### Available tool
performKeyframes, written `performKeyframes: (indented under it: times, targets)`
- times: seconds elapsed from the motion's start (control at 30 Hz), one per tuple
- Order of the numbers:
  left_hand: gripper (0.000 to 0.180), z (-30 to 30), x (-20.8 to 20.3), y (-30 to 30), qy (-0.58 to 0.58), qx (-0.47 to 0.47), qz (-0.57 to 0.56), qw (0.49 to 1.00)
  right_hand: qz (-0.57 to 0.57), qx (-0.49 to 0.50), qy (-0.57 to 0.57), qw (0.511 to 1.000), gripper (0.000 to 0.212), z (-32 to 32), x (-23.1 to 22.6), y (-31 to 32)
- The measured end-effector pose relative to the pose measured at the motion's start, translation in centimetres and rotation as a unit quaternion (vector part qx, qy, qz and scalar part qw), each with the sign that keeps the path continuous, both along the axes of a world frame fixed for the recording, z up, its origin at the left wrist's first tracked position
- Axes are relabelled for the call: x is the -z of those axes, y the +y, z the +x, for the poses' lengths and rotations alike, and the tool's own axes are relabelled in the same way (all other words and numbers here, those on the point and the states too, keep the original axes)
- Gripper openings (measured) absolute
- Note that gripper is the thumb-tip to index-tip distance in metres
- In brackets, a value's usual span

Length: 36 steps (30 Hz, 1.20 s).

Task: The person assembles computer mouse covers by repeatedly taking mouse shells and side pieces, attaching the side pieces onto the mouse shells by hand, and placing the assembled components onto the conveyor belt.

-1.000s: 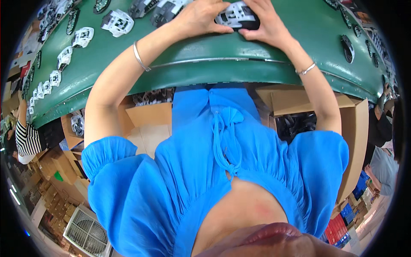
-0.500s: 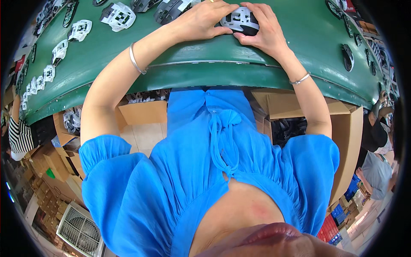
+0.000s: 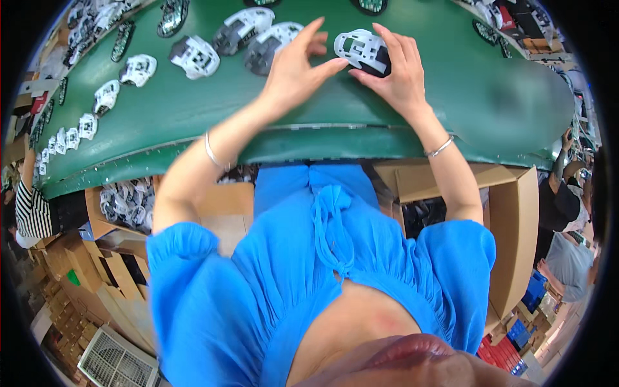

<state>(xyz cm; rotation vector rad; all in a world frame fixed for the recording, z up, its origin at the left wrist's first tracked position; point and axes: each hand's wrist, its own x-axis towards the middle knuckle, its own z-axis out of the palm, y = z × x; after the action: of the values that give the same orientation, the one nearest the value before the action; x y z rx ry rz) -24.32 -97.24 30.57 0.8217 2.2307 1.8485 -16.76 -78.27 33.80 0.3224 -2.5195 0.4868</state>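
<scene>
My right hand (image 3: 401, 76) grips a white-and-black computer mouse shell (image 3: 358, 46) by its black right end, thumb below and fingers above. The shell's white part has several cut-outs, and green shows through them. To its left my left hand (image 3: 295, 69) is open, fingers apart, its thumb tip close to the shell's left end; whether it touches I cannot tell. Just beyond that hand lie two grey-and-white shells, the nearer one (image 3: 263, 55) partly behind the fingers and the farther one (image 3: 242, 29) touching or nearly touching it. Another shell (image 3: 193, 57) lies farther left.
A green work surface (image 3: 225, 106) spans the view, with a row of white shells (image 3: 105, 97) curving along its left. Dark pieces with green boards (image 3: 173, 16) lie at the far side. Below its near edge stand cardboard boxes (image 3: 516, 238) holding plastic parts. Other people (image 3: 35, 209) are at both sides.
My left hand has let go of the shell and drawn back to the left, its fingers spreading. My right hand keeps hold of it. The shells on the left now appear farther right and lower.
</scene>
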Motion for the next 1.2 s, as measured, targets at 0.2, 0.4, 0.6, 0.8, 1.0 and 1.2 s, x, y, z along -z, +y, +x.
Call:
performKeyframes:
  times: [0.2, 0.4, 0.6, 0.8, 1.0, 1.2]
  targets:
    - [0.043, 2.1, -3.1, 1.1, -0.416, 0.112, 0.350, 0.832, 0.117, 0.049, 0.157, 0.979, 0.068, -3.4, -1.1, -4.6]
    - [0.044, -0.3, -0.8, -0.3, -0.487, 0.057, 0.360, 0.794, 0.012, -0.106, -0.039, 0.994, 0.078, -1.8, -4.3, -4.7]
    - [0.038, -0.8, -1.3, -0.7, -0.454, 0.089, 0.388, 0.797, -0.004, -0.247, -0.120, 0.962, 0.065, -2.3, -6.8, -4.6]
    - [0.044, -1.3, -0.7, -1.7, -0.535, 0.099, 0.343, 0.766, -0.109, -0.131, -0.089, 0.981, 0.026, -15.1, -10.3, -3.0]
    - [0.035, -1.5, 0.2, -2.2, -0.563, 0.189, 0.371, 0.714, -0.119, -0.014, 0.061, 0.991, 0.031, -32.3, -8.3, -5.1]
    - [0.032, -1.6, 0.8, -2.1, -0.565, 0.156, 0.346, 0.732, -0.169, 0.021, 0.008, 0.985, 0.023, -34.3, -9.2, -4.8]
